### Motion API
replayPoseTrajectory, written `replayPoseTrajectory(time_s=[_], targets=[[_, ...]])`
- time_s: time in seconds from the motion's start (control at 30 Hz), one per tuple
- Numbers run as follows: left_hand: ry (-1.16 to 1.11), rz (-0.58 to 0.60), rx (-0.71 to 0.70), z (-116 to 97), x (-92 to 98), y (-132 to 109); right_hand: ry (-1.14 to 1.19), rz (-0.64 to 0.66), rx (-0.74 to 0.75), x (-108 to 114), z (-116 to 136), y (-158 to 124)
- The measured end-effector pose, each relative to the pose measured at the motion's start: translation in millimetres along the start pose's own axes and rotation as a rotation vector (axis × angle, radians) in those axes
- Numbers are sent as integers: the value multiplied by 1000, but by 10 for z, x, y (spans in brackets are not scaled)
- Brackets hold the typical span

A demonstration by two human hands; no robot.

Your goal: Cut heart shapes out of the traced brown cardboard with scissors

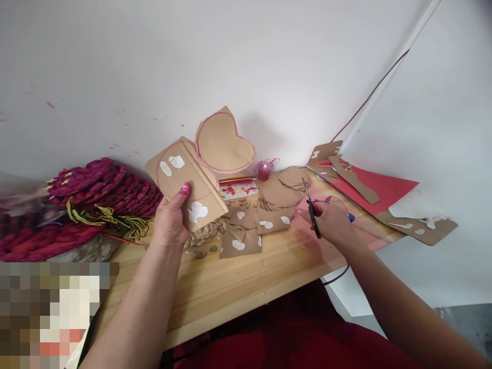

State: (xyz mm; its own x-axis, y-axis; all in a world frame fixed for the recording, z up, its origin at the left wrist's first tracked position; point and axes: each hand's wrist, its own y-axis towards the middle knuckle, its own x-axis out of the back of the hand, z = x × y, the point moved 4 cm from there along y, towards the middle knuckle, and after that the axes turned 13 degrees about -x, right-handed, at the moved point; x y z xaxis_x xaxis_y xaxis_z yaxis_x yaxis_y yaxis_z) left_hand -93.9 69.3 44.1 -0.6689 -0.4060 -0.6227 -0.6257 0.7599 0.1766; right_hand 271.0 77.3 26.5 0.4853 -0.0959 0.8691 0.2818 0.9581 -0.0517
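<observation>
My left hand [175, 218] grips a piece of brown cardboard [169, 179] with a pinkish curved outline drawn on it, a fold along one side and torn white patches. In my right hand [332, 223] is a pair of scissors [312, 210], its blades pointing up and away from me; the handles are partly hidden by my fingers. Behind the held piece, a cardboard heart shape with a purple outline [225, 141] leans against the wall. Between my hands lie cut cardboard rounds [280, 190] and cardboard scraps with white patches [241, 243].
Purple-red decorated pieces [107, 187] with yellow-green strings are piled at the left. Brown shell-like bits [205, 236] lie near the scraps. A small cup of pink paint [264, 170] stands by the wall. Red paper [384, 187] and cardboard strips [355, 179] lie at the right.
</observation>
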Motion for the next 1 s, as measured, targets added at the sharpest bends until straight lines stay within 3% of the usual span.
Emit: replayPoseTrajectory(time_s=[0.13, 0.33, 0.47, 0.6, 0.67, 0.8, 1.0], targets=[[-2, -43, -4, -10, 30, 32, -188, -35, -10, -124, 113, 21], [-6, -30, 45, 74, 14, -10, 421, 413, 128, -563, 434, -297], [13, -35, 132, 140, 21, -54, 563, 370, 139, -511, 480, -340], [39, 26, 168, 143, 4, -97, 576, 614, 90, -497, 541, -492], [46, 60, 168, 128, -11, -125, 548, 668, 138, -479, 607, -587], [68, 116, 185, 111, -41, -185, 536, 674, 238, -441, 752, -669], [88, 226, 241, 91, -101, -253, 532, 671, 225, -382, 904, -629]])
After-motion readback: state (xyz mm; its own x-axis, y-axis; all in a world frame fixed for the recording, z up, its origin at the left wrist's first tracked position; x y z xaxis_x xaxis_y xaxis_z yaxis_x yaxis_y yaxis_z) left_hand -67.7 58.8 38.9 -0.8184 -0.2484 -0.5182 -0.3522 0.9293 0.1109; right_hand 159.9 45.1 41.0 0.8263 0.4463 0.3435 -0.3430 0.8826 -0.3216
